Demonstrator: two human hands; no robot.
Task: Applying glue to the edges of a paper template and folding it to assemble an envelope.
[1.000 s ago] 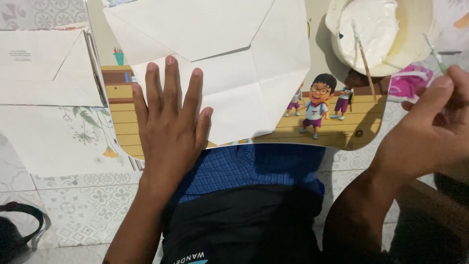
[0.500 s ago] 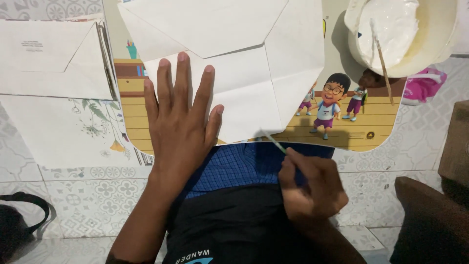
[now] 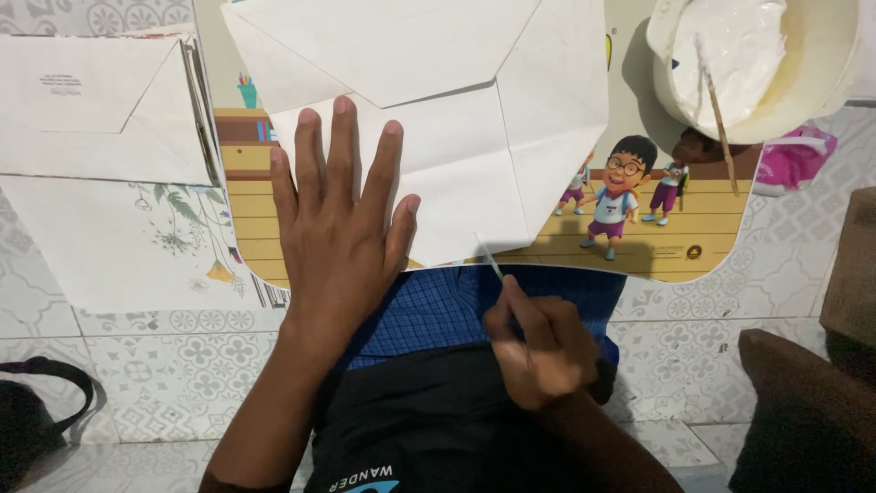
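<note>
Left hand: your left hand [image 3: 342, 228] lies flat, fingers spread wide, pressing on the white paper [image 3: 429, 110] at about 9 o'clock on the sheet.
Right hand: your right hand [image 3: 538, 347] is curled and pinches a thin stick [image 3: 491, 260] between thumb and fingers. Its tip touches the paper's near edge, at about 6 o'clock on the sheet.
Paper: big, white, thin and smooth, with sharp fold lines and a pointed flap like an unfolded envelope. It lies on the lap board [image 3: 675, 246], right in front of you.
Lap board: flat and hard, with rounded corners and a bright cartoon picture of children on a wooden floor.
Bowl: a round, pale bowl [image 3: 821, 64] at 2 o'clock, full of thick white paste. A second stick [image 3: 716, 105] leans in it.
Other things: more white folded paper [image 3: 91, 110] at 10 o'clock, a pink packet [image 3: 798, 160] at 3 o'clock, a black bag [image 3: 36, 420] at 8 o'clock.
Risk, slipping: if you lift your left hand, I think the light paper may slide or curl.
Risk, mess: the stick tip is very near your blue cloth [image 3: 438, 310], so anything wet on it could drip there.
Risk, bowl: the bowl hangs over the board's corner. A bump from your arm could tip it.
</note>
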